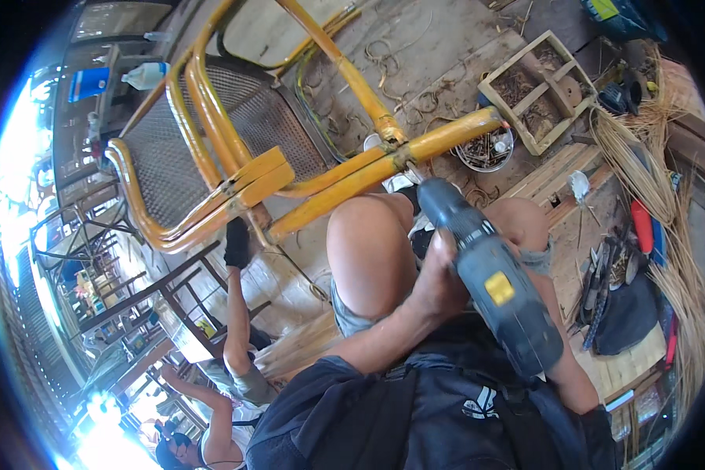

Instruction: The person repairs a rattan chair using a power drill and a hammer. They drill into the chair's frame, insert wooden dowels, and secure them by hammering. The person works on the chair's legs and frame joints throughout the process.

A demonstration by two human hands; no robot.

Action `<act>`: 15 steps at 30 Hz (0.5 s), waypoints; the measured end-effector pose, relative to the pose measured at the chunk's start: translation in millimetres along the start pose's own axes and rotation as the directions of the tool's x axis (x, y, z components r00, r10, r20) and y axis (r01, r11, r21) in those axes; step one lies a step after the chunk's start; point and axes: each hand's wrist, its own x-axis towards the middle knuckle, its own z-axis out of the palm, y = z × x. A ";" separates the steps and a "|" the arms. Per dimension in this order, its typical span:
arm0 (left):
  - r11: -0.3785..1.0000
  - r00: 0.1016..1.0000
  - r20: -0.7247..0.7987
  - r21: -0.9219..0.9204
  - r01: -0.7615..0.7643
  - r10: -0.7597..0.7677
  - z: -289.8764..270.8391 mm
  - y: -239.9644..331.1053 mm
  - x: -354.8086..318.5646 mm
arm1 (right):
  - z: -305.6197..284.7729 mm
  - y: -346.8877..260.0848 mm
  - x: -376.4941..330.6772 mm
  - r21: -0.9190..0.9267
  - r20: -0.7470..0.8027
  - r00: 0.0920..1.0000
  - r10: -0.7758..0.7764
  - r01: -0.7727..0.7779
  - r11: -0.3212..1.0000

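At the far left, a blue-labelled container [88, 83] and a white plastic bottle [146, 75] are standing on a shelf beside the bright opening. Near the lower left, another person [211, 407] is lying on the floor, one arm stretching upward, and that person's black-gloved hand [236, 244] is pressing against the lower part of the yellow rattan chair frame [235, 168]. The frame is lying tipped across the left and centre of the scene, its woven mesh seat [172, 149] facing toward the left and its long yellow poles running rightward over the wearer's bare knees.

In the centre, the left hand [439, 283] is closing around the body of the dark blue cordless drill [489, 282], fingers wrapped over the barrel. The drill is slanting up and left, its chuck [433, 194] sitting just beside the joint where two yellow poles are meeting. The right hand is hiding behind the drill and the right forearm, so I cannot tell whether it is open or closed.

Farther right, a round metal bowl [486, 150] of small hardware is sitting on the plank floor, with a wooden divided box [537, 90] beyond it. At the far right, bundles of pale rattan strips [658, 188] are fanning out, and hand tools [603, 274] are lying on a dark cloth.
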 end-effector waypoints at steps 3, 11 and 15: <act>1.000 0.999 -0.042 0.008 -0.019 0.019 9.3 -0.8 3.0 | -12.5 -10.1 -1.3 0.075 -0.036 0.980 -0.197 0.200 0.977; 0.971 0.971 0.231 0.240 0.000 -0.057 46.4 -31.4 -27.9 | -2.9 48.0 -79.2 -0.228 -0.355 0.840 -0.411 0.349 0.909; 0.787 0.944 0.306 0.610 -0.091 -0.127 38.9 -30.4 -31.5 | -12.8 92.8 -121.2 -0.329 -0.558 0.761 -0.332 0.165 0.930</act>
